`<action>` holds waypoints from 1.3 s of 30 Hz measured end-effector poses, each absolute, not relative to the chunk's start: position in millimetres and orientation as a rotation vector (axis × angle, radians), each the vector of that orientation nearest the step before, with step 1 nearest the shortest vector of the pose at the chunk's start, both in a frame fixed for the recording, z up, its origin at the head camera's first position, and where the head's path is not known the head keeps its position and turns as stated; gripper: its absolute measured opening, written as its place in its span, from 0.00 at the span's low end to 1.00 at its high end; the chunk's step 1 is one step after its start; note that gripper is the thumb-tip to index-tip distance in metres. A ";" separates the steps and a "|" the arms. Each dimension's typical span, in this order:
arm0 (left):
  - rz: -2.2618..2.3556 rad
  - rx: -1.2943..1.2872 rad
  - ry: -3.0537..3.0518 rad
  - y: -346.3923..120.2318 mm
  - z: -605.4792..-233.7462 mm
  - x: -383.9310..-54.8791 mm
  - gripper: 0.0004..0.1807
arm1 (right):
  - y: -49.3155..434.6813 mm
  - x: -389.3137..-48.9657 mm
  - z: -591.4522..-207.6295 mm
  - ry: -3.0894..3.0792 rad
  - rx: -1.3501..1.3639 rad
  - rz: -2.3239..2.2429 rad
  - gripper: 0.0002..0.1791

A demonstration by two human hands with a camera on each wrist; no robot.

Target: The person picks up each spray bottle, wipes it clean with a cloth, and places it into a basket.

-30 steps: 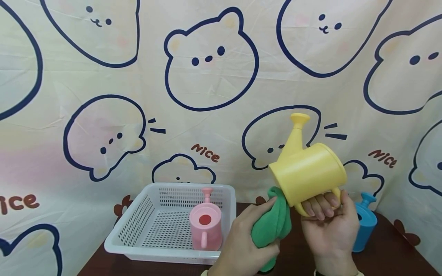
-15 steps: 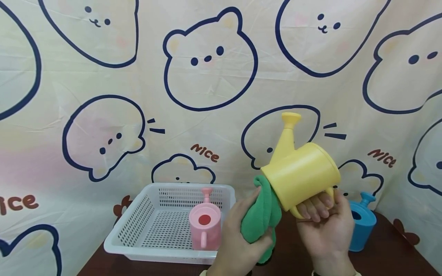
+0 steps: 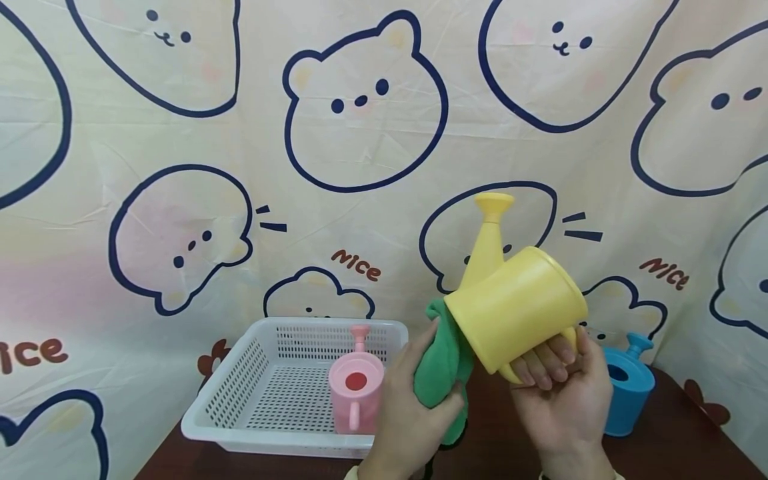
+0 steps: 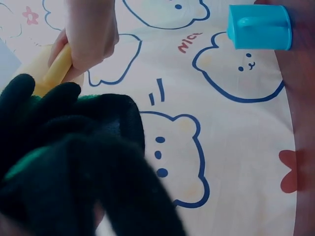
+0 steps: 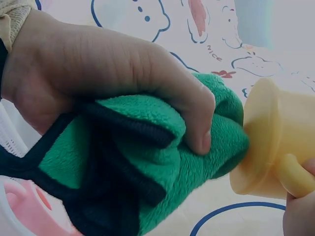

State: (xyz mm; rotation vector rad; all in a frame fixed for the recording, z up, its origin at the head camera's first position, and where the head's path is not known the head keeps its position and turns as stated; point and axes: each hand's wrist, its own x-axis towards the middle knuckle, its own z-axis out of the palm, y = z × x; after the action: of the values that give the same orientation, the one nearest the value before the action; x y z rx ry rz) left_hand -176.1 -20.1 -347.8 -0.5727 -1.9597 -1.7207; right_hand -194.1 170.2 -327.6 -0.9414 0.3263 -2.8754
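Note:
My left hand (image 3: 411,403) grips a folded green cloth (image 3: 443,370) with dark edging, thumb and fingers around it. In the right wrist view the cloth (image 5: 224,142) meets the end of a yellow watering can (image 5: 266,132). My right hand (image 3: 561,400) holds that yellow watering can (image 3: 519,310) up in the air by its handle, fingers curled through the loop. The can lies tilted on its side, its spout pointing up. In the left wrist view the dark-looking cloth (image 4: 93,162) fills the lower left, hiding much of the left hand.
A white perforated basket (image 3: 282,447) stands left on the dark brown table (image 3: 492,447), with a pink watering can (image 3: 358,403) inside. A blue watering can (image 3: 630,393) stands on the table behind my right hand. A cartoon-print curtain (image 3: 366,227) hangs behind.
Both hands have shifted a little to the left, carrying the yellow watering can and the green cloth together. More of the blue watering can shows now.

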 end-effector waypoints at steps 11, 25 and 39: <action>-1.684 -0.573 -2.074 -6.6 -355.2 -172.2 0.44 | 171.2 -194.0 -325.2 0.451 -0.951 -3.000 0.31; -1.705 -0.297 -2.089 -4.5 -351.3 -170.6 0.45 | 149.4 -183.3 -315.5 1.624 -0.566 -3.340 0.28; -1.563 -0.297 -2.093 -2.8 -355.0 -171.2 0.44 | 144.7 -182.2 -319.9 1.890 -0.816 -3.450 0.28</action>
State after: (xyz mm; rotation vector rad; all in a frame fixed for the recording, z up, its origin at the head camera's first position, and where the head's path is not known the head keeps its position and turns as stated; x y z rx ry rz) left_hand -171.2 -2.8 -355.0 -0.2973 -2.0934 -1.5635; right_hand -182.2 144.7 -319.9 -0.8161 1.8903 -3.4502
